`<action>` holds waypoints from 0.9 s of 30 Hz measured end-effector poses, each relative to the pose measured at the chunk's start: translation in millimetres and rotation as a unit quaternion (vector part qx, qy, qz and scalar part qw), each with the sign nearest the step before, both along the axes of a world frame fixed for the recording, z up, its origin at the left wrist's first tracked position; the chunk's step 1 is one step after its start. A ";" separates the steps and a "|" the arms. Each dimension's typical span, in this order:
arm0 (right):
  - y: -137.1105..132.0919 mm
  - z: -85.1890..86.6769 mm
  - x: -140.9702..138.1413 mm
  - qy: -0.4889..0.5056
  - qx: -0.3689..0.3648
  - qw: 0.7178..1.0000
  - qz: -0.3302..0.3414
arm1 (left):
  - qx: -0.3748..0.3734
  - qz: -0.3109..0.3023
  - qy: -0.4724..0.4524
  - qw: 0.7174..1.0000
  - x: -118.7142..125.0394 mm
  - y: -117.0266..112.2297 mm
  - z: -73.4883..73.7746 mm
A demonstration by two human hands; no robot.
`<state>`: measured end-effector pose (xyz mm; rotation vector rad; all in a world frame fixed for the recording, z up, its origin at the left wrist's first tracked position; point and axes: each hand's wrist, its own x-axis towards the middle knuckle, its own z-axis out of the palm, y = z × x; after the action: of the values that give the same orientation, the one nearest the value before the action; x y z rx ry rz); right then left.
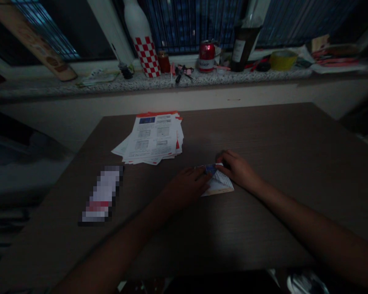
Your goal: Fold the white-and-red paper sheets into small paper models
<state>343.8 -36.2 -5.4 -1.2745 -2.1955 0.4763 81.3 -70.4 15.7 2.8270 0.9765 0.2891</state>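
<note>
A small folded sheet of printed paper (221,182) lies on the dark wooden table, with a dark blue printed patch near its upper edge. My left hand (187,184) rests flat over its left part, fingers stretched out, hiding that side. At the paper's upper right corner, the thumb and fingers of my right hand (233,164) close on the edge; the curled fingertips are partly hidden. Farther back to the left sits a loose stack of printed sheets (153,136) with orange edges, apart from both hands.
A phone (102,196) with a blurred lit screen lies on the table (263,134) at the left. Along the stone windowsill (110,83) stand a red-and-white checkered bottle (144,49), a red can (206,56), a dark bottle (243,47) and a yellow tape roll (282,60).
</note>
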 end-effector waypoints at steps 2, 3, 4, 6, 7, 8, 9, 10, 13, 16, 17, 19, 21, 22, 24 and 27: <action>0.2 -0.5 0.4 0.000 0.000 1.000 0.003 | 0.010 -0.002 0.023 1.000 -1.1 -0.7 2.9; 0.2 -0.6 0.6 0.001 0.000 1.000 0.002 | 0.012 -0.002 0.027 1.000 -1.7 -1.0 4.3; 0.0 -0.5 0.7 0.002 0.000 1.000 0.002 | 0.012 -0.003 0.027 1.000 -2.3 -1.3 5.6; -0.7 -0.1 0.7 0.004 0.004 1.000 0.001 | 0.004 -0.005 0.027 1.000 -3.8 -2.2 7.3; -1.1 0.3 0.5 0.003 0.005 1.000 0.002 | -0.002 -0.004 0.028 1.000 -4.7 -2.7 7.8; -1.5 0.5 0.3 0.004 0.007 1.000 0.003 | -0.008 -0.002 0.030 1.000 -5.7 -3.3 7.9; -1.8 0.7 0.0 0.004 0.008 1.000 0.003 | -0.013 0.000 0.031 0.999 -6.7 -3.9 7.7; -2.1 0.8 -0.2 0.004 0.010 1.000 0.002 | -0.018 0.002 0.032 0.999 -7.8 -4.4 7.3; -1.9 0.3 -0.3 0.003 0.012 1.000 0.003 | -0.025 0.007 0.027 0.999 -10.6 -5.9 5.5; -0.8 -1.2 0.6 0.004 0.012 1.000 0.008 | -0.039 0.017 0.022 0.999 -12.2 -6.8 4.3; -0.5 -1.8 0.9 0.004 0.014 1.000 0.009 | -0.041 0.019 0.019 0.999 -12.5 -7.1 3.9; -0.1 -2.8 1.4 0.004 0.016 1.000 0.009 | -0.040 0.021 0.013 0.999 -12.6 -7.6 3.0; -0.2 -3.2 1.6 0.004 0.015 1.000 0.005 | -0.037 0.022 0.011 0.999 -12.4 -8.2 1.6; -0.4 -3.0 1.5 0.004 0.016 1.000 0.001 | -0.036 0.023 0.012 0.999 -12.1 -8.4 0.9; -0.6 -1.7 1.2 0.001 0.015 1.000 -0.002 | -0.034 0.027 0.011 0.999 -11.8 -8.5 -0.6; -0.5 1.2 0.6 0.002 0.006 1.000 0.008 | -0.036 0.028 0.003 0.999 -12.1 -7.7 -2.4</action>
<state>344.4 -36.8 -4.2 -1.2500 -2.2037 0.4705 69.2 -78.1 13.3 2.7421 1.0459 0.2467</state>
